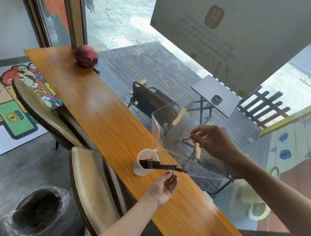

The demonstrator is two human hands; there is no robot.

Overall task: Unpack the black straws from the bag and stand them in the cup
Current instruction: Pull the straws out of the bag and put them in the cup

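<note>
A translucent white cup stands on the wooden counter, near its left edge. Several black straws lean in it, their upper ends sticking out to the right. My right hand pinches the top of a clear plastic bag, which hangs above and to the right of the cup with its lower end by the cup's rim. My left hand hovers just below the straws' free ends, fingers curled and apart, holding nothing.
A red helmet sits at the counter's far end. Padded chairs stand along the counter's left side, and a round bin is on the floor. Glass runs along the right edge, with outdoor furniture behind it.
</note>
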